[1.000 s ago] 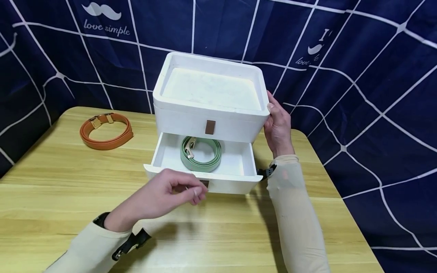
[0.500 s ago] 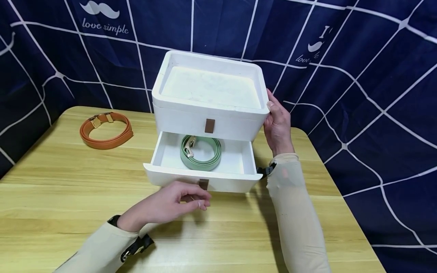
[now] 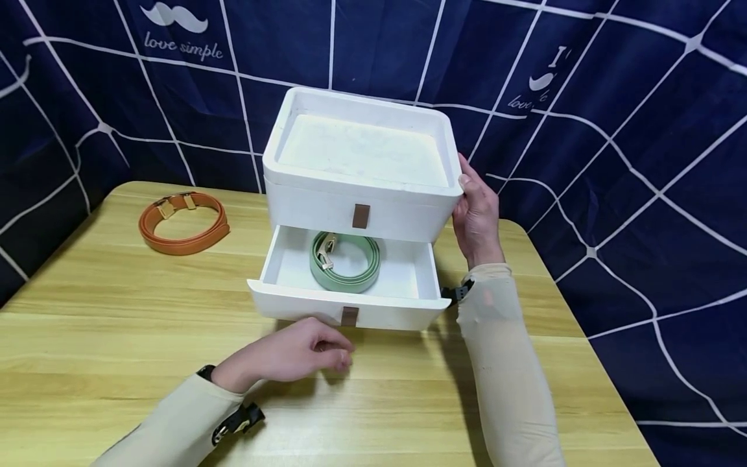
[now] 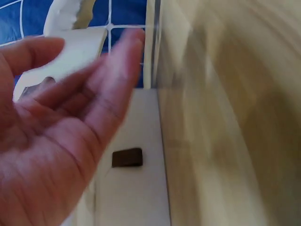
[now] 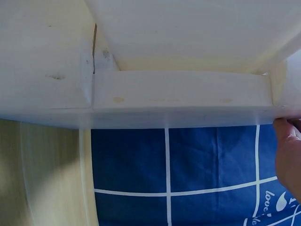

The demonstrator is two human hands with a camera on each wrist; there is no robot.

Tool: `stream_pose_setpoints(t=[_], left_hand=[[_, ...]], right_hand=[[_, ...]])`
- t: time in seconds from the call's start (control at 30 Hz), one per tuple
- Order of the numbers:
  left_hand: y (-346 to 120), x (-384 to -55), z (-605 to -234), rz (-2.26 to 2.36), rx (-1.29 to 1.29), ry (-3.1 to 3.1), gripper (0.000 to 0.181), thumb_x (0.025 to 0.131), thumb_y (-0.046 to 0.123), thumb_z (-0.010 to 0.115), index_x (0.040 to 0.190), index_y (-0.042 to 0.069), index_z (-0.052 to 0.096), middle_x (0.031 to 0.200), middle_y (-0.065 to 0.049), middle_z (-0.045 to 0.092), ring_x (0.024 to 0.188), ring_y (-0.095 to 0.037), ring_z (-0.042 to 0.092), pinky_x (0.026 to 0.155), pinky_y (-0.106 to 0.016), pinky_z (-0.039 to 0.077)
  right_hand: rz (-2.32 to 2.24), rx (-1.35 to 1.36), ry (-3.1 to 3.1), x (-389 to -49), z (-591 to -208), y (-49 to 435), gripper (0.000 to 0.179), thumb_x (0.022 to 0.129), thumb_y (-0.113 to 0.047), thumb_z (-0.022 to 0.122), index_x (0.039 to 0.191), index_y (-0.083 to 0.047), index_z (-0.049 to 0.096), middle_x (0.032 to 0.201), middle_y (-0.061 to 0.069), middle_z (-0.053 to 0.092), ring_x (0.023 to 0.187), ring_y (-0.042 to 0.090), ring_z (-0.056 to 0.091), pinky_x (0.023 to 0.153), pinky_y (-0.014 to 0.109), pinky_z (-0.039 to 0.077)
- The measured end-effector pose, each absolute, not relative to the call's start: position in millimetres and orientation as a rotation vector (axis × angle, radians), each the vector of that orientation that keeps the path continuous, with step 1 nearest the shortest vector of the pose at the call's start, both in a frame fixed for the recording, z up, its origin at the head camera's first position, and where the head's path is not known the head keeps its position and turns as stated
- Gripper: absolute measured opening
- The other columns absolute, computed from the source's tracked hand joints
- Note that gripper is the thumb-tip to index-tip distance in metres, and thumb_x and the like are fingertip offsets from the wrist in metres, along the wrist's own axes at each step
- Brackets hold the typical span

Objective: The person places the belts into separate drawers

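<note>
A white two-tier drawer box (image 3: 309,206) stands on the table, its lower drawer (image 3: 403,316) pulled out. Inside that drawer lies a coiled green belt (image 3: 344,283) with a gold-toned buckle. My left hand (image 3: 306,351), holding nothing, hovers in front of the drawer below its brown pull tab (image 3: 349,316). In the left wrist view, its fingers are loosely bent and the thumb stands apart. My right hand (image 3: 477,217) grips the box's right side near the top rim, thumb at the edge; some fingertips are hidden. A coiled orange belt (image 3: 182,248) lies to the left.
The wooden table (image 3: 117,337) extends in front and to the left of the box. A dark blue curtain (image 3: 373,39) with white lines hangs close behind and along the right. The box's top is a shallow tray (image 3: 358,149).
My left hand has dropped from beside the lower pull tab to just beneath it, closer to the tabletop. The right hand, the box and both belts stay in place.
</note>
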State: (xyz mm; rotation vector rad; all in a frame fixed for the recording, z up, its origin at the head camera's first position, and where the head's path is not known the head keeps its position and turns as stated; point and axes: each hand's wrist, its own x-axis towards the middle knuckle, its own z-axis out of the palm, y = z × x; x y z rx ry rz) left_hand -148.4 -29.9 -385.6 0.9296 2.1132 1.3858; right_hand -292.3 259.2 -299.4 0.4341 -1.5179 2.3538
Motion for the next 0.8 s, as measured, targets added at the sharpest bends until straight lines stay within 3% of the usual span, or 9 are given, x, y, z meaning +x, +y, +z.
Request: stream_pose_setpoints(t=[0.13,0.37,0.6,0.8], left_hand=[[-23,-150,-388,1.447,0.805,2.058,0.026,0.097,0.014,0.059,0.108,-0.007,0.068,0.092,-0.007,0.072,0.086,-0.022,0.070,0.083,-0.028,0.058],[-17,-146,-390,1.632,0.715,1.844,0.035,0.099,0.007,0.056,0.126,-0.015,0.053,0.102,-0.019,0.070,0.096,-0.034,0.068,0.088,-0.036,0.059],[-21,-145,-388,1.754,0.642,1.686,0.029,0.101,0.014,0.056,0.110,-0.014,0.061,0.095,-0.025,0.069,0.089,-0.042,0.068,0.081,-0.048,0.060],[-18,-143,-388,1.841,0.596,1.759,0.030,0.101,0.017,0.057,0.105,-0.011,0.064,0.096,-0.023,0.070,0.092,-0.042,0.068,0.081,-0.047,0.060]], right_hand=[[2.366,0.420,-1.512,-292,-299,259,0.048,0.094,-0.007,0.054,0.140,0.004,0.049,0.144,0.014,0.050,0.128,0.026,0.049,0.104,0.028,0.047],[2.370,0.417,-1.501,-293,-298,259,0.048,0.093,-0.007,0.055,0.139,0.004,0.050,0.143,0.014,0.050,0.128,0.026,0.049,0.104,0.029,0.047],[2.372,0.413,-1.513,-292,-299,258,0.048,0.094,-0.008,0.054,0.140,0.004,0.049,0.144,0.013,0.049,0.128,0.026,0.049,0.104,0.028,0.047],[2.370,0.422,-1.503,-291,-299,258,0.048,0.093,-0.008,0.055,0.139,0.003,0.050,0.144,0.013,0.050,0.129,0.026,0.049,0.104,0.029,0.046]])
